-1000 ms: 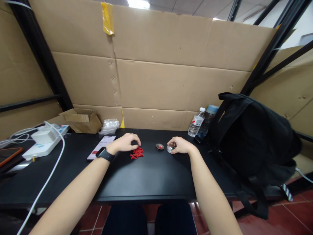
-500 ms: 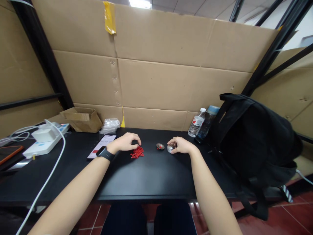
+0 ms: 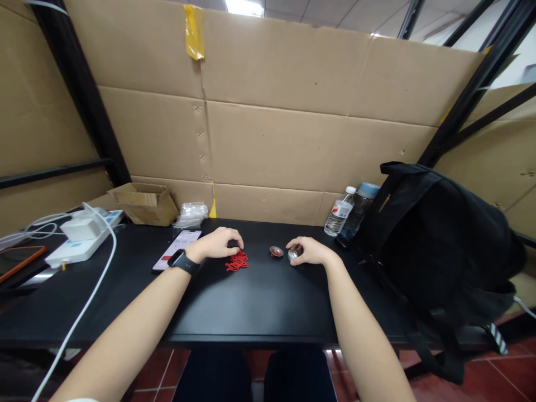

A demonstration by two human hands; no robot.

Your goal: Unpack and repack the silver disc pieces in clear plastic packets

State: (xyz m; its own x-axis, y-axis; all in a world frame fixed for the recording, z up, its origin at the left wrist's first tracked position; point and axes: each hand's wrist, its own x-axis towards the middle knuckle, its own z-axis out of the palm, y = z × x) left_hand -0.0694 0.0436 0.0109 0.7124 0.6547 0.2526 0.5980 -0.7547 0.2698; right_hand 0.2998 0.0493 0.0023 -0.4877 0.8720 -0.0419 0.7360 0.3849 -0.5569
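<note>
My left hand (image 3: 220, 243), with a dark watch on the wrist, rests at the top of a tangled heap of red cord (image 3: 237, 261). Its thumb and fingers curl together at the cord's upper edge. To the right lies a small, shallow, round metal piece (image 3: 276, 252) with a bit of red in its middle; neither hand touches it. My right hand (image 3: 309, 250) has its thumb and fingers around a shiny, silvery round piece (image 3: 292, 255) on the table. The fingers partly cover this piece, so its exact kind is unclear.
On the black table (image 3: 247, 312) a phone (image 3: 178, 248), plastic bags (image 3: 191, 213), a paper bag (image 3: 146, 202) and a power strip (image 3: 81, 248) with white cables lie left. Two bottles (image 3: 340, 212) and a black backpack (image 3: 435, 251) stand right. Cardboard (image 3: 276, 145) walls the back.
The whole view has shifted slightly. Both hands keep nearly the same place and pose, the left at the red cord and the right at the silvery round piece.
</note>
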